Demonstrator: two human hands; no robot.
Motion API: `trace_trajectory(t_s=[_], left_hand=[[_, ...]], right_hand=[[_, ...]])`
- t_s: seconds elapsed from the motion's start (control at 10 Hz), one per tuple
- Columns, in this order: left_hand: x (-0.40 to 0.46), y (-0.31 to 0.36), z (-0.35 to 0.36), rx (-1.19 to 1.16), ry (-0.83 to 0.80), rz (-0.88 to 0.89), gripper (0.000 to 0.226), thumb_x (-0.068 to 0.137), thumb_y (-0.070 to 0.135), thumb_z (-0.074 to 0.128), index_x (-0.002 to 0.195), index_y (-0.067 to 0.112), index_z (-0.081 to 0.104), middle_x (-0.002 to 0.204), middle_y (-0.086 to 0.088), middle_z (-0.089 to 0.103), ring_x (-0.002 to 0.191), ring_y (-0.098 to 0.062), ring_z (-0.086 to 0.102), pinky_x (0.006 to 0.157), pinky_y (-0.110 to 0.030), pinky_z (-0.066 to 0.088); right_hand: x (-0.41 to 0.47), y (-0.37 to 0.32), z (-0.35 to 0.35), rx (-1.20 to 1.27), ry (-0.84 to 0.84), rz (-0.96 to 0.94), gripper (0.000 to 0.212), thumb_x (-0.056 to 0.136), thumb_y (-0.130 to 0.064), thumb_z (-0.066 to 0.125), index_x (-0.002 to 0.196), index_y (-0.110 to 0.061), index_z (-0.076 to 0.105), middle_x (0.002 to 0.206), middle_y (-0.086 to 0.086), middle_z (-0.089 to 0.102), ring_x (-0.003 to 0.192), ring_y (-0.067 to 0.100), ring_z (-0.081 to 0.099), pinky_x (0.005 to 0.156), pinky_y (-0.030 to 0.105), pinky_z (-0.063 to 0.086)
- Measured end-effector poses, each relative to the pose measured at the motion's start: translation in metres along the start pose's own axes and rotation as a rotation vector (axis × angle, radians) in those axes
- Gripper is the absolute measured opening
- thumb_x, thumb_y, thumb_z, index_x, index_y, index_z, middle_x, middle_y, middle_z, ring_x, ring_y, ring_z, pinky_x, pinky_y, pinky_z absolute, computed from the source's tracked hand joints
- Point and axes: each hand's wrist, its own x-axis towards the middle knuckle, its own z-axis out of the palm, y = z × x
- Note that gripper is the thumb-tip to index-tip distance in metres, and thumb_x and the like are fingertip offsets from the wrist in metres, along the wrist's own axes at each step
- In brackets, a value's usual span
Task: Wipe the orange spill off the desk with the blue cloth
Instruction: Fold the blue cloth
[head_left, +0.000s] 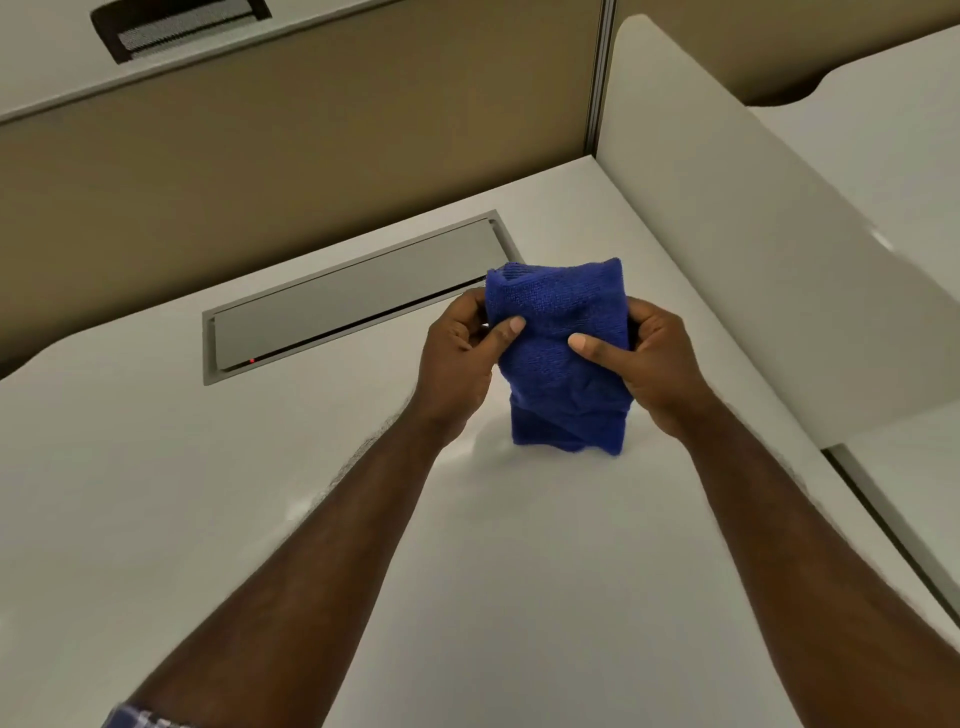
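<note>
A folded blue cloth (563, 358) is held upright above the white desk (156, 467), in the middle of the view. My left hand (460, 353) grips its left edge, thumb pressed on the front. My right hand (641, 358) grips its right edge the same way. The cloth's lower end hangs just over the desk surface; I cannot tell whether it touches. No orange spill shows anywhere on the visible desk.
A grey cable hatch (353, 301) is set into the desk behind the hands. A tan partition wall (311, 156) runs along the back. A white divider panel (753, 234) stands on the right, with another desk (904, 124) beyond it.
</note>
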Motion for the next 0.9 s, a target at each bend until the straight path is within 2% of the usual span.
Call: trace_trajectory(t_s=[0.2,0.3,0.4,0.5,0.6,0.7,0.8,0.9], left_hand=[[0.039,-0.021,0.021,0.02,0.143,0.008,0.025,0.092,0.012,0.061,0.116,0.02,0.061,0.11,-0.004,0.068,0.1,-0.023,0.066,0.081,-0.042,0.059],[0.057,-0.034,0.024,0.071,0.187,-0.037,0.023,0.092,0.014,0.062,0.113,0.023,0.061,0.108,-0.003,0.068,0.098,-0.022,0.066,0.083,-0.043,0.059],[0.082,-0.053,0.023,0.235,0.252,-0.109,0.024,0.092,0.014,0.061,0.116,0.017,0.061,0.108,-0.001,0.066,0.1,-0.02,0.063,0.09,-0.039,0.055],[0.094,-0.061,0.02,0.27,0.251,-0.187,0.027,0.094,0.016,0.059,0.12,0.012,0.059,0.11,-0.002,0.065,0.105,-0.022,0.062,0.09,-0.035,0.053],[0.104,-0.064,0.018,0.207,0.19,-0.353,0.035,0.097,0.022,0.056,0.13,0.012,0.052,0.118,-0.003,0.06,0.106,-0.025,0.061,0.075,-0.026,0.051],[0.107,-0.068,0.014,0.224,0.169,-0.41,0.041,0.096,0.026,0.056,0.134,0.011,0.048,0.126,-0.006,0.057,0.108,-0.026,0.061,0.073,-0.024,0.049],[0.091,-0.069,0.011,0.279,0.156,-0.38,0.036,0.094,0.025,0.06,0.127,0.012,0.053,0.12,-0.006,0.061,0.105,-0.026,0.062,0.075,-0.026,0.052],[0.076,-0.07,0.003,0.348,0.2,-0.286,0.026,0.093,0.024,0.062,0.117,0.014,0.057,0.11,-0.001,0.063,0.102,-0.024,0.063,0.087,-0.033,0.054]], right_hand=[[0.054,0.002,-0.016,-0.311,0.099,-0.123,0.034,0.074,-0.037,0.079,0.093,-0.014,0.065,0.086,0.0,0.069,0.078,0.02,0.065,0.07,0.03,0.054],[0.078,0.016,-0.014,-0.416,0.099,-0.146,0.035,0.075,-0.038,0.077,0.098,-0.015,0.065,0.087,-0.004,0.068,0.076,0.015,0.062,0.07,0.028,0.051],[0.102,0.037,-0.009,-0.527,0.073,-0.129,0.037,0.079,-0.034,0.073,0.109,-0.014,0.062,0.099,-0.001,0.068,0.085,0.015,0.06,0.08,0.032,0.051],[0.111,0.046,-0.008,-0.611,0.046,-0.091,0.042,0.082,-0.035,0.069,0.118,-0.016,0.056,0.111,0.002,0.067,0.097,0.023,0.061,0.088,0.041,0.049],[0.119,0.053,-0.006,-0.795,0.002,0.017,0.067,0.082,-0.04,0.068,0.139,-0.022,0.037,0.132,0.003,0.056,0.117,0.029,0.054,0.098,0.05,0.042],[0.118,0.058,-0.003,-0.881,0.001,0.076,0.079,0.081,-0.04,0.07,0.146,-0.022,0.027,0.139,0.006,0.05,0.123,0.031,0.049,0.1,0.051,0.039],[0.105,0.055,-0.001,-0.927,0.02,0.075,0.075,0.082,-0.041,0.068,0.144,-0.021,0.03,0.14,0.007,0.047,0.124,0.032,0.048,0.099,0.05,0.038],[0.093,0.053,0.009,-0.941,0.055,0.006,0.067,0.084,-0.038,0.067,0.141,-0.021,0.037,0.14,0.008,0.047,0.123,0.031,0.048,0.1,0.049,0.039]])
